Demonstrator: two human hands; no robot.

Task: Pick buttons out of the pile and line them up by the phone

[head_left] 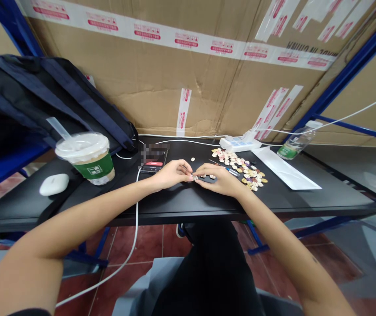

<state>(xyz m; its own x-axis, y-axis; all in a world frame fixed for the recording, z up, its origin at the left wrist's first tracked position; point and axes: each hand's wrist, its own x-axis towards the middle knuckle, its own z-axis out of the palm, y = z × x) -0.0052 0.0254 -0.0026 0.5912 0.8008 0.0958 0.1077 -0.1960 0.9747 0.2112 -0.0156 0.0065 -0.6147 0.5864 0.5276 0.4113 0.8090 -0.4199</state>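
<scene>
Watching from afar through the head view, I find the fingertips of the left hand (175, 172) and right hand (221, 180) nearly meeting above the black tabletop (175, 202), with a small pale piece (195, 177) right at the tips. Thumbs and fingers on both sides are bent in toward it — I cannot tell which hand actually pinches it, or whether both do. A few similar pieces (212, 177) show in the hollow of the right hand, too small for me to make out clearly. Just beyond the fingers, one loose piece (193, 159) lies by itself, while a scattered pile (229, 159) of cream, pinkish and yellowish ones spreads past the right hand, a slim tool (232, 171) with a blue part at its near edge. Farther right I see a long white tray (287, 169), a white power strip (239, 144) and a tilted clear bottle (295, 144). On the left, near the left hand, lies a dark phone (153, 166); then come a lidded cup (94, 170) with a straw, a white case (54, 184) and a navy backpack (59, 87) — all before taped cardboard (158, 74).
</scene>
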